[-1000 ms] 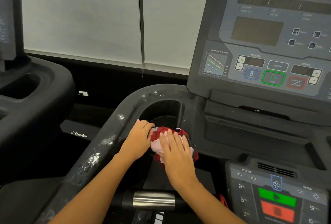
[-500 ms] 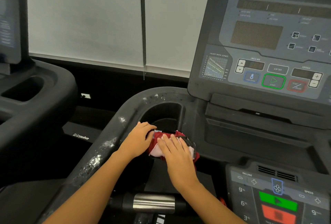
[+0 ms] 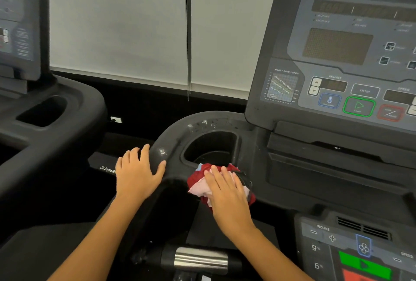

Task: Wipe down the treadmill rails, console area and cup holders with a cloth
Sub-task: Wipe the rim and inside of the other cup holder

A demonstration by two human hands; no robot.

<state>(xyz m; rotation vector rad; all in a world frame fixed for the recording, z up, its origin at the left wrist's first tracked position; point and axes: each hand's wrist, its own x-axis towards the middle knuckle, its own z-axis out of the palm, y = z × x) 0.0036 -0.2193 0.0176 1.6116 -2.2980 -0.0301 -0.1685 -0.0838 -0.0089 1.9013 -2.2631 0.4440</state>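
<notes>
A crumpled red and pink cloth [image 3: 198, 183] lies on the near rim of the treadmill's left cup holder [image 3: 211, 145]. My right hand [image 3: 227, 193] presses flat on the cloth, fingers spread over it. To the left, my left hand [image 3: 137, 172] rests palm down on the curved black rail [image 3: 173, 136], fingers draped over its outer edge. The rail carries white smudges near its top bend. The console [image 3: 337, 60] with its display and buttons rises at the right.
A lower control panel [image 3: 360, 251] with green and red buttons sits at the bottom right. A metal pulse grip [image 3: 200, 257] lies below my arms. A second treadmill [image 3: 49, 123] stands at the left, with a dark gap between the machines. White blinds cover the window behind.
My left hand has left the cloth and moved left onto the rail's outer edge. My right hand stays on the cloth at the cup holder's near rim.
</notes>
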